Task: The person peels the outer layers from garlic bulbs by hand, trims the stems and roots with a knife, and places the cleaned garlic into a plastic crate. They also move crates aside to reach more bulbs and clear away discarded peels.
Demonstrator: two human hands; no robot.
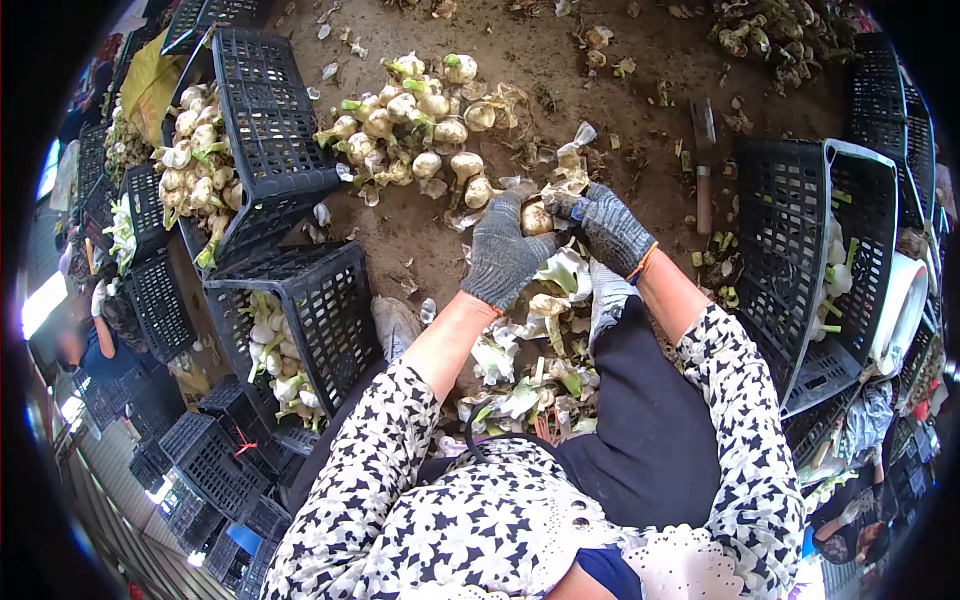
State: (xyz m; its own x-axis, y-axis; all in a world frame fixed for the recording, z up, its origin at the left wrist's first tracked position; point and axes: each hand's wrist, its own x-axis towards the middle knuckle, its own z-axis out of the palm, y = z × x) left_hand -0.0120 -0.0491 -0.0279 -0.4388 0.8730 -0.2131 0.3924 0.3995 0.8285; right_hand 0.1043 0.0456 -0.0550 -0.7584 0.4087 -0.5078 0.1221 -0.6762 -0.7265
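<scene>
Both hands wear grey knit gloves and meet in front of me, low over the dirt floor. My left hand [505, 252] is closed around a garlic bulb [536, 219], its thumb against the bulb's near side. From the other side my right hand [614, 232] has its fingers closed at the same bulb, on dry, papery skin [570, 178] that sticks out beyond the fingertips. Just past my left hand lies a pile of garlic bulbs [425, 125] with short green stem ends. Peeled-off skins and leaves [520, 375] cover the floor between my legs.
A wooden-handled blade [704, 175] lies on the floor to the right. Black plastic crates holding garlic stand at left [335, 310] and right [780, 260]. Untrimmed garlic [765, 40] is heaped at far right. People work at the left [100, 345] and right [850, 530] edges.
</scene>
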